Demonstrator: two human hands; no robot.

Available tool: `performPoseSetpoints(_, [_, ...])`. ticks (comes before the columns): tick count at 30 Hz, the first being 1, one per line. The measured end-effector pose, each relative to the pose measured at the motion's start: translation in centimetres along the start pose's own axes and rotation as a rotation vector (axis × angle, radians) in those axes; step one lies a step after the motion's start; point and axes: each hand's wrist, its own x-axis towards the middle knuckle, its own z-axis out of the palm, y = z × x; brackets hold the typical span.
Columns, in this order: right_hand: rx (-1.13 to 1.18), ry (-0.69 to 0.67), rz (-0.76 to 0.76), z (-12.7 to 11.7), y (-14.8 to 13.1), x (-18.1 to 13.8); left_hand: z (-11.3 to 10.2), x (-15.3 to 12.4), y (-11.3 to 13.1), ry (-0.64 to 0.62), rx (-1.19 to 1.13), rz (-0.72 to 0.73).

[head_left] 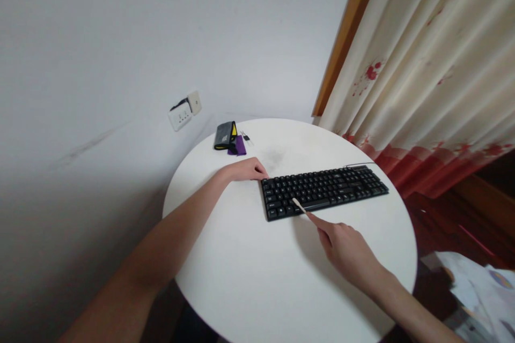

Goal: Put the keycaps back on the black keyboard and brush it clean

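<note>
A black keyboard (330,187) lies flat on the round white table (249,268), its left end towards my left hand. With bent fingers, my left hand (246,169) grips the keyboard at its far left corner; the fingertips are partly hidden. My right hand (346,251) is closed around a white cotton swab (298,204). The swab's tip is over the lower left keys, near the space bar. Whether it touches them I cannot tell.
Near the table's back edge lie a grey pouch with yellow lining (224,136), a purple cloth (238,146) and a small dark item (247,138). A wall socket (180,116) is at the left. A curtain (402,80) hangs at the right, with white bags (478,289) below.
</note>
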Motion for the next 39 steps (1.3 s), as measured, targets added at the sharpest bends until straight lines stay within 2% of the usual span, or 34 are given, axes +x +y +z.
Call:
performPoseSetpoints(7, [0.014,0.024,0.008,-0.2,0.2,-1.1,0.0,0.0,0.1,0.01,0.002,-0.007])
performPoseSetpoints(11, [0.11,0.073,0.019,-1.2,0.5,-1.0,0.0,0.0,0.2,0.004,-0.008,0.001])
performPoseSetpoints(16, [0.224,0.228,0.036,-2.5,-0.9,2.4,0.0,0.0,0.4,0.004,-0.01,-0.004])
performPoseSetpoints(21, [0.144,0.184,0.091,-2.6,-3.9,7.0,0.1,0.0,0.2,0.006,-0.01,0.005])
performPoseSetpoints(25, [0.075,0.107,0.123,-2.0,-5.2,8.6,0.2,0.0,0.0,0.004,-0.01,0.017])
performPoseSetpoints(32, [-0.009,0.075,0.112,-1.2,-4.9,6.8,0.2,0.2,-0.1,0.008,0.0,0.012])
performPoseSetpoints(39, [-0.062,0.08,0.041,-0.3,-3.1,4.4,0.1,0.1,0.0,0.007,0.017,0.019])
